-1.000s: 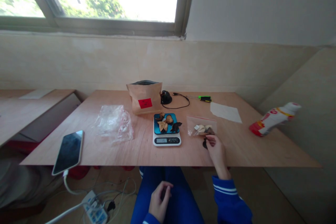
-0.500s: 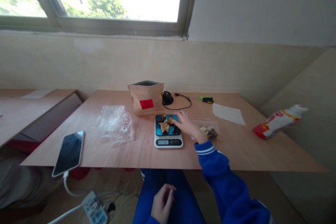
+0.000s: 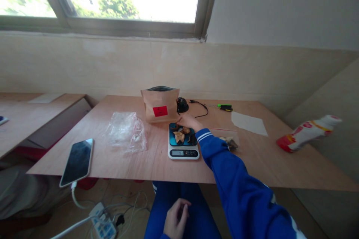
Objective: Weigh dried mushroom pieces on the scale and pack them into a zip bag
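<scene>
My right hand reaches across the table to the far edge of a small digital scale. Its fingertips are down at the dried brown and dark pieces on the scale's blue top. The fingers are bunched, and I cannot see whether they pinch a piece. A brown paper bag with a red label stands open just behind the hand. My blue sleeve crosses a small clear zip bag with a few pieces in it. My left hand rests on my lap below the table, loosely curled and holding nothing.
Crumpled clear plastic bags lie left of the scale. A phone on a charging cable overhangs the front left edge. At the back lie a black object with a cable, a green tool and white paper. A red-and-white bottle lies at the right.
My right hand left the spot by the zip bag near the front, swept left over the scale and now sits at its far edge. My left hand stayed on my lap.
</scene>
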Demonstrator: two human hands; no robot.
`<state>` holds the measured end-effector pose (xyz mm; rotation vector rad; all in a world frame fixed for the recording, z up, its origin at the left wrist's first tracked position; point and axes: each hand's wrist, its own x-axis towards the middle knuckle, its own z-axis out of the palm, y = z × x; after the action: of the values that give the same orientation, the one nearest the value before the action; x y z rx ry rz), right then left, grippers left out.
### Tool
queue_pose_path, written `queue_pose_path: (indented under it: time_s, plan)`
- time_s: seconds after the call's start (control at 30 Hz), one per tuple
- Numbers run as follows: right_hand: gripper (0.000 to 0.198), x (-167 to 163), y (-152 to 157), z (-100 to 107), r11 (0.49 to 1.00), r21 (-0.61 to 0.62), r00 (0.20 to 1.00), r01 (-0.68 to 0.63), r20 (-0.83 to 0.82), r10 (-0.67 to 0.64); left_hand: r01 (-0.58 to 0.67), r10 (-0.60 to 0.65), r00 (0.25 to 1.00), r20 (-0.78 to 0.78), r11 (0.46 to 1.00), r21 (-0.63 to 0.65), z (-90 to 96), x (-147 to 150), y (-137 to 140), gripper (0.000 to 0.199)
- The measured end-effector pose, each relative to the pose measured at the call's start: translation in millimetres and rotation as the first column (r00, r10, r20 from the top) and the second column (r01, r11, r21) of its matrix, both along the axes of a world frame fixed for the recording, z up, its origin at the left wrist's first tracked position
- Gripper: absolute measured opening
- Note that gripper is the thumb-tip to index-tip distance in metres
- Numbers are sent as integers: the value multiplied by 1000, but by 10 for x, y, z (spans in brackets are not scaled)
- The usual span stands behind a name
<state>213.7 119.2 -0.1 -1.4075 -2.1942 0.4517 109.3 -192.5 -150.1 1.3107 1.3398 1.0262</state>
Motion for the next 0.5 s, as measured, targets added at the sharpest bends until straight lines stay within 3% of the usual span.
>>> queue_pose_path:
  time_s: [0.2, 0.33, 0.4, 0.5]
  plan:
    - [15, 200, 20, 238, 993, 6, 984, 119, -135, -117, 71, -71, 997, -38, 997, 15, 9, -60, 13, 38]
    - [26, 766, -486, 429, 959, 112, 892, 259, -409, -193, 66, -66, 997, -39, 998, 4, 39, -76, 16, 36]
    - [32, 1074, -864, 370, 945, 61, 847, 321, -466, -257, 74, -74, 996, -46, 997, 1, 36, -74, 19, 35]
    - [39, 1426, -1379, 39, 921, -65, 798, 385, -478, -368, 93, -93, 994, -57, 996, 0, 12, -59, 19, 34]
